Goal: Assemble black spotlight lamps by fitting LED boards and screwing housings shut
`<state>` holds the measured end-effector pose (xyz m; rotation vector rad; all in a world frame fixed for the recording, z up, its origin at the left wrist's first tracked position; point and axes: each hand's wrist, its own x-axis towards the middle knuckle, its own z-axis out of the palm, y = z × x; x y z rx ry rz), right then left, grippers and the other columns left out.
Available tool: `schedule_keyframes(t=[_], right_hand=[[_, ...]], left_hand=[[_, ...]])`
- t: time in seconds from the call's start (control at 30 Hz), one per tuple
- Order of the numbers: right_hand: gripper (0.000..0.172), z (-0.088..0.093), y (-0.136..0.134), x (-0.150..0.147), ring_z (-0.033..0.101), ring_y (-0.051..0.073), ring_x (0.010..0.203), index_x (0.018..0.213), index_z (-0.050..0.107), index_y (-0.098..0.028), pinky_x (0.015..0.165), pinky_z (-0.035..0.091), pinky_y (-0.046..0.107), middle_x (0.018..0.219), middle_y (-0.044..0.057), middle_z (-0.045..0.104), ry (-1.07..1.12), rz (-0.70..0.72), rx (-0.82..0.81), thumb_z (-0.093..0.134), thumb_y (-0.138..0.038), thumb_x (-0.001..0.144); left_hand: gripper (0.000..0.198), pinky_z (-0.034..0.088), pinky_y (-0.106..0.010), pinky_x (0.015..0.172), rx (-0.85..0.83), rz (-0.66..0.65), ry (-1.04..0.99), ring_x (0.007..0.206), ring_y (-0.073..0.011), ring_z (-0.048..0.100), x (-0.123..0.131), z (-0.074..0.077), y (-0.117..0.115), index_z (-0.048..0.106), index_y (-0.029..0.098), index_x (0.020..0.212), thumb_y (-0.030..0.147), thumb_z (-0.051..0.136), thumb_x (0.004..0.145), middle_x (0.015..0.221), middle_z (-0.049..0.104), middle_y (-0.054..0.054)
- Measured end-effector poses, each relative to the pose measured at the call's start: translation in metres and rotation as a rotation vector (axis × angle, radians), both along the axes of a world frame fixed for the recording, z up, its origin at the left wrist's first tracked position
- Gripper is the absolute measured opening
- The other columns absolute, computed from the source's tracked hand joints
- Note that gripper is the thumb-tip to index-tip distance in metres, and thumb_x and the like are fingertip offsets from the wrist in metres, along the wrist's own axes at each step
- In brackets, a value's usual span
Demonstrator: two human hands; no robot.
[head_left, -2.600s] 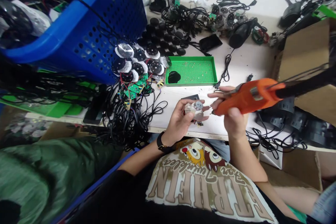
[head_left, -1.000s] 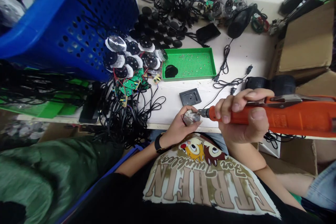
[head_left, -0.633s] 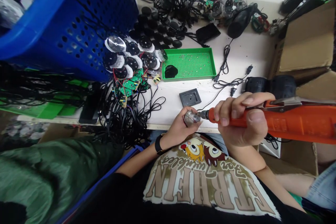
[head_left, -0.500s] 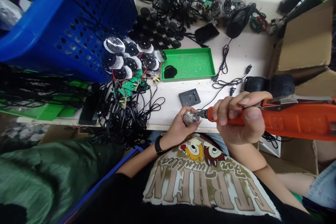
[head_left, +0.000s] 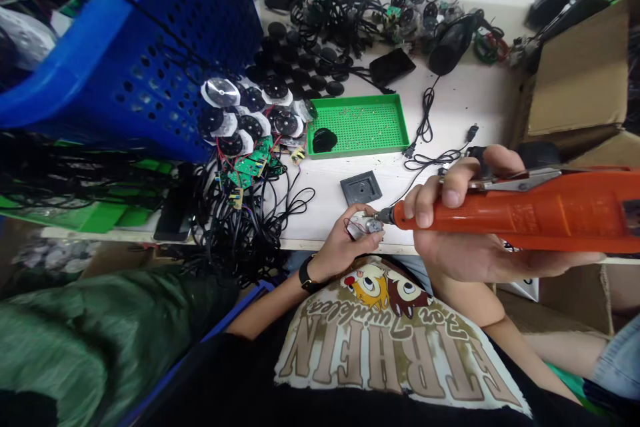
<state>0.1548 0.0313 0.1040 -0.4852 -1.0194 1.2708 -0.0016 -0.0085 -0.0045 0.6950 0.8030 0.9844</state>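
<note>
In my left hand point(head_left: 345, 240) I grip a small motor assembly point(head_left: 373, 225) with a pale round body and thin wires. My right hand point(head_left: 450, 227) holds an orange electric screwdriver point(head_left: 530, 210) lying level, its thumb stretched out along the underside. The driver's tip points left and meets the motor assembly, or comes very close; I cannot tell which. Just beyond my left hand lies a dark grey square fixture point(head_left: 361, 188) with a recess. Behind it stands a green perforated tray point(head_left: 357, 125) holding small screws and a black piece.
A blue basket point(head_left: 165, 60) rises at the left. Beside it sit several round motor units point(head_left: 250, 113), green circuit boards point(head_left: 250, 163) and tangled black cables point(head_left: 235, 227). Black discs point(head_left: 300, 67) lie behind the tray. A cardboard box point(head_left: 580, 73) stands at the right.
My right hand has shifted its hold on the screwdriver: the thumb now stretches along underneath and the fingers have loosened. The motor assembly has turned slightly in my left hand.
</note>
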Motion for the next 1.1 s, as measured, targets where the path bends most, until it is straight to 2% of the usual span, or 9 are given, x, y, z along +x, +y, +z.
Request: schedule_keyframes(t=[0.1, 0.2, 0.4, 0.57, 0.7, 0.77, 0.93, 1.0, 1.1], right_hand=[[0.062, -0.001, 0.001, -0.001, 0.058, 0.020, 0.063, 0.129, 0.062, -0.037, 0.066, 0.058, 0.043, 0.085, 0.001, 0.058, 0.060, 0.059, 0.004, 0.065, -0.076, 0.080], [0.064, -0.009, 0.006, -0.004, 0.056, 0.018, 0.058, 0.125, 0.064, -0.038, 0.063, 0.059, 0.042, 0.083, 0.000, 0.057, 0.075, 0.024, 0.116, 0.065, -0.079, 0.077], [0.053, -0.022, 0.011, -0.007, 0.050, 0.013, 0.050, 0.114, 0.065, -0.038, 0.055, 0.054, 0.036, 0.078, -0.003, 0.050, -0.012, -0.093, 0.173, 0.065, -0.078, 0.079], [0.049, -0.018, 0.006, -0.013, 0.047, 0.011, 0.048, 0.118, 0.061, -0.041, 0.049, 0.050, 0.033, 0.078, -0.004, 0.049, -0.002, -0.146, 0.176, 0.073, -0.069, 0.080], [0.028, -0.010, 0.003, -0.021, 0.040, 0.007, 0.041, 0.103, 0.062, -0.035, 0.041, 0.044, 0.027, 0.075, -0.007, 0.048, 0.012, -0.222, 0.115, 0.077, -0.049, 0.084], [0.023, -0.006, 0.003, -0.024, 0.037, 0.006, 0.038, 0.097, 0.061, -0.034, 0.039, 0.042, 0.026, 0.072, -0.008, 0.048, -0.010, -0.256, 0.074, 0.077, -0.042, 0.083], [0.021, 0.002, 0.006, -0.023, 0.039, 0.007, 0.038, 0.097, 0.063, -0.036, 0.041, 0.044, 0.027, 0.068, -0.008, 0.045, -0.035, -0.229, 0.000, 0.077, -0.042, 0.083], [0.029, 0.002, 0.008, -0.018, 0.046, 0.010, 0.042, 0.102, 0.066, -0.035, 0.043, 0.047, 0.030, 0.070, -0.006, 0.049, -0.021, -0.156, 0.012, 0.074, -0.054, 0.082], [0.066, -0.001, 0.011, -0.011, 0.054, 0.016, 0.053, 0.118, 0.065, -0.034, 0.048, 0.051, 0.035, 0.078, -0.002, 0.054, -0.014, -0.048, 0.050, 0.062, -0.083, 0.075]], left_hand=[[0.041, 0.038, -0.021, 0.056, -0.020, -0.003, -0.120, 0.066, -0.0092, 0.053, 0.001, 0.001, 0.000, 0.056, 0.023, 0.108, 0.030, 0.086, 0.080, 0.083, 0.060, 0.003], [0.039, 0.037, -0.020, 0.054, -0.034, 0.006, -0.176, 0.066, -0.0091, 0.054, 0.002, 0.004, 0.000, 0.057, 0.023, 0.107, 0.027, 0.085, 0.080, 0.084, 0.061, 0.002], [0.038, 0.041, -0.022, 0.056, -0.003, 0.007, -0.099, 0.064, -0.0083, 0.053, 0.002, -0.001, -0.002, 0.056, 0.023, 0.108, 0.027, 0.084, 0.082, 0.085, 0.061, 0.002], [0.041, 0.040, -0.023, 0.057, 0.008, -0.001, -0.029, 0.061, -0.0075, 0.049, 0.001, 0.000, -0.002, 0.054, 0.023, 0.109, 0.030, 0.084, 0.082, 0.083, 0.060, 0.003], [0.040, 0.040, -0.023, 0.058, 0.032, -0.014, 0.033, 0.060, -0.0077, 0.049, 0.000, 0.005, -0.002, 0.054, 0.022, 0.109, 0.032, 0.083, 0.083, 0.079, 0.059, 0.004], [0.042, 0.040, -0.023, 0.058, 0.021, -0.010, 0.073, 0.060, -0.0080, 0.049, 0.000, 0.008, -0.002, 0.054, 0.021, 0.107, 0.034, 0.084, 0.082, 0.078, 0.059, 0.004], [0.046, 0.039, -0.024, 0.059, 0.009, -0.006, 0.161, 0.059, -0.0087, 0.050, -0.001, 0.011, -0.001, 0.054, 0.020, 0.106, 0.038, 0.086, 0.079, 0.075, 0.058, 0.005], [0.044, 0.040, -0.024, 0.059, 0.007, -0.005, 0.144, 0.060, -0.0085, 0.050, -0.001, 0.007, -0.001, 0.055, 0.020, 0.108, 0.036, 0.085, 0.080, 0.078, 0.058, 0.004], [0.044, 0.040, -0.024, 0.057, -0.029, 0.001, 0.045, 0.059, -0.0077, 0.048, -0.001, 0.001, -0.002, 0.054, 0.022, 0.111, 0.033, 0.084, 0.081, 0.080, 0.059, 0.004]])
